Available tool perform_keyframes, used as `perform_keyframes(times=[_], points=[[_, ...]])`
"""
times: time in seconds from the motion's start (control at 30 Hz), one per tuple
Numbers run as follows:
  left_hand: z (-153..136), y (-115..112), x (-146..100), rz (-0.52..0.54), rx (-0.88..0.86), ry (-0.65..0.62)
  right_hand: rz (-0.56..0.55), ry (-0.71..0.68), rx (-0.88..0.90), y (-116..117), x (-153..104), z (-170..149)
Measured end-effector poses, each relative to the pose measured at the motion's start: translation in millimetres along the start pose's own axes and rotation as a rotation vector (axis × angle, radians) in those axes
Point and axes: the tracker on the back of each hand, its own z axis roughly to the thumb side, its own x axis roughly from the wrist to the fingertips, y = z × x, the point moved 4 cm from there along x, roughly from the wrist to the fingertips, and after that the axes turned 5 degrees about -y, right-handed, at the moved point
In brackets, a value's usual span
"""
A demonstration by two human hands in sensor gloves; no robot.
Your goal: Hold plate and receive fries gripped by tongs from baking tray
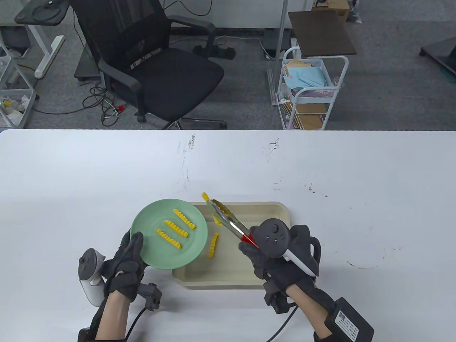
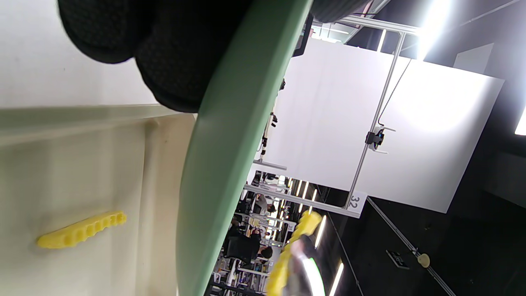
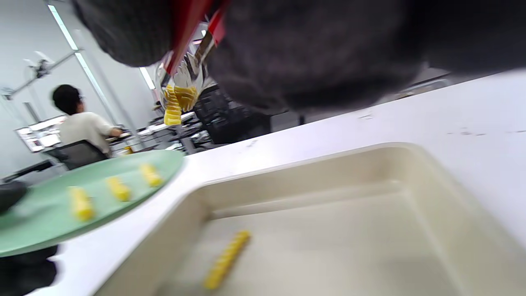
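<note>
My left hand (image 1: 124,265) grips the near rim of a green plate (image 1: 149,249) and holds it above the table, over the left edge of the beige baking tray (image 1: 274,213). Three crinkle fries (image 1: 176,228) lie on the plate. My right hand (image 1: 270,256) grips red-handled metal tongs (image 1: 228,222) whose tips pinch a yellow fry (image 1: 210,206) above the tray's far left corner, just right of the plate. One fry (image 1: 213,245) lies in the tray; it also shows in the left wrist view (image 2: 82,230) and the right wrist view (image 3: 226,259).
The white table (image 1: 356,185) stretches wide around the tray. A black office chair (image 1: 156,71) and a white trolley (image 1: 306,92) stand beyond the far edge.
</note>
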Motion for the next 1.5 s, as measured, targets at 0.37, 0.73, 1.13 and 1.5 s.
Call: perform_keyframes(times=[0.37,0.73,1.13,1.5], points=[[0.1,-1.8,0.2,-0.011,-0.013,-0.003,0.108,-0.189,-0.154,42.9,-1.9,74.4],[0.2,-2.4,0.4,-0.015,-0.019,-0.006,0.134,-0.209,-0.247,56.8,2.5,91.2],[0.5,-2.0,0.1,-0.012,-0.021,-0.008,0.048,-0.192,-0.160,29.5,-3.4,70.5],[0.9,-1.0,-0.1,-0.008,-0.021,-0.007,0.024,0.211,-0.121,11.9,7.4,-34.8]])
